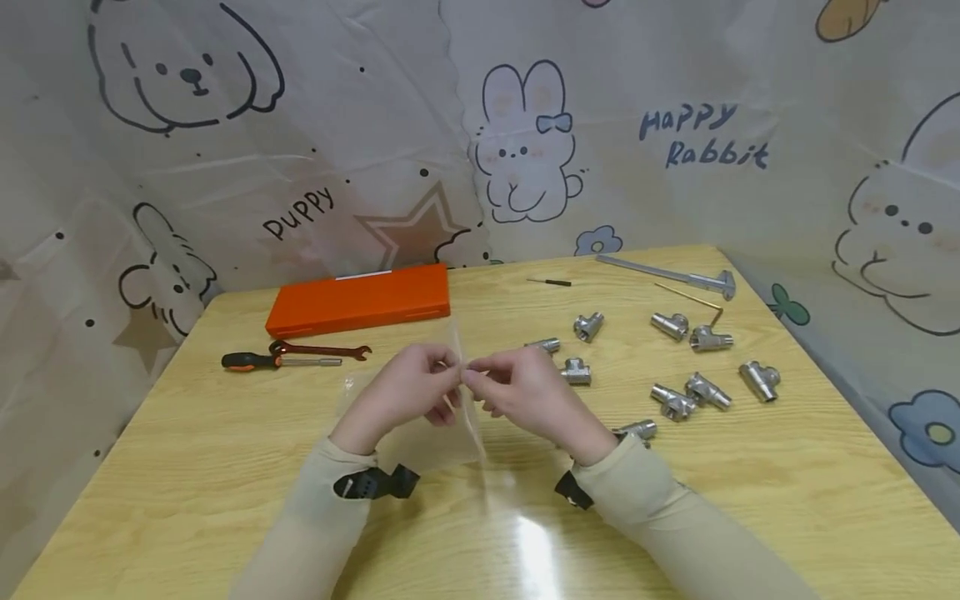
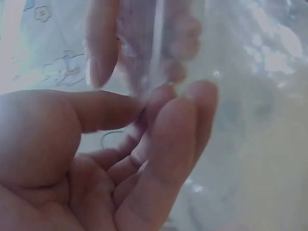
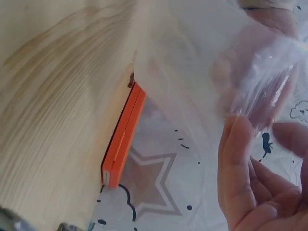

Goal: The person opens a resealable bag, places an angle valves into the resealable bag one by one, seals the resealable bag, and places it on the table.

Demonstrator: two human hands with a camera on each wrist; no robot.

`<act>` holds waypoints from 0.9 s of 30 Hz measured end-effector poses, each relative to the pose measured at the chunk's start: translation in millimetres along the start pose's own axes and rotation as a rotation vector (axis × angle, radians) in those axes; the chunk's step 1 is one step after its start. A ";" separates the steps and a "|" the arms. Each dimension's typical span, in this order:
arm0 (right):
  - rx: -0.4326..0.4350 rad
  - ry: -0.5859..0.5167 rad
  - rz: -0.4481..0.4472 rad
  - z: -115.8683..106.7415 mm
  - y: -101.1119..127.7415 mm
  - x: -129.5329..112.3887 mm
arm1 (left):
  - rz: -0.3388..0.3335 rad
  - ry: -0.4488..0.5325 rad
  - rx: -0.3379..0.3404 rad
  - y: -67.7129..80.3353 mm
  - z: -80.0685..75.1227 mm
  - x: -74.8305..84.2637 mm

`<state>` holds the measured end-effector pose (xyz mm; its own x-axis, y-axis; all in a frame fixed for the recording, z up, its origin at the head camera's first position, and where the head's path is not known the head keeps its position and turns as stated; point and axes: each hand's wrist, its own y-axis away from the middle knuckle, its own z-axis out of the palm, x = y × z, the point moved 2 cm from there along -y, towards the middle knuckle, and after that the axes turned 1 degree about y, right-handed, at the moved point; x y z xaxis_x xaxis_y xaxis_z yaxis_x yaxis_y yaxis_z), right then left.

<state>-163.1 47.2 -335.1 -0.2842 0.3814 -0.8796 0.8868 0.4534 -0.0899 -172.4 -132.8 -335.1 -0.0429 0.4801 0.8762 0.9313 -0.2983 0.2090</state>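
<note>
A clear plastic bag (image 1: 427, 446) stands on edge between the two hands above the front-middle of the table. My left hand (image 1: 412, 387) pinches its upright edge between thumb and fingers, which the left wrist view shows close up. Facing it, my right hand (image 1: 528, 392) has its thumb and forefinger at the same edge, the fingertips almost meeting the left ones. In the right wrist view, the right forefinger (image 3: 238, 139) touches the film, and the left hand (image 3: 260, 72) shows blurred through the plastic.
Several metal tee fittings (image 1: 673, 402) lie on the right of the wooden table (image 1: 187, 483). Behind them are a caliper (image 1: 667, 271), a brass-coloured hex key (image 1: 690, 296) and a small screwdriver (image 1: 551, 282). An orange case (image 1: 360, 300), a wrench (image 1: 322, 350) and a black-orange screwdriver (image 1: 251, 361) lie left.
</note>
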 end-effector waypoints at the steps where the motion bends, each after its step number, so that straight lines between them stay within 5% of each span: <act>1: -0.004 -0.032 0.010 0.6 0.4 -0.7 | 0.008 0.018 -0.019 1.6 -1.1 2.1; 7: -0.029 -0.109 0.031 -2.2 1.0 -1.0 | 0.068 -0.029 -0.083 12.1 -9.2 16.1; 12: -0.045 -0.118 0.050 -5.2 -1.5 0.9 | 0.096 -0.169 -0.050 18.7 -12.5 22.0; 22: -0.021 0.296 0.045 -24.5 -2.7 5.8 | 0.036 -0.340 0.024 43.5 -45.7 21.5; 27: -0.026 0.320 0.046 -29.3 -1.8 7.4 | 0.013 -0.354 0.050 54.6 -57.8 23.9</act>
<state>-177.5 72.8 -327.9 -0.3481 0.6339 -0.6906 0.8928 0.4489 -0.0379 -143.5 -185.2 -277.7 0.0888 0.7351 0.6721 0.9478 -0.2699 0.1700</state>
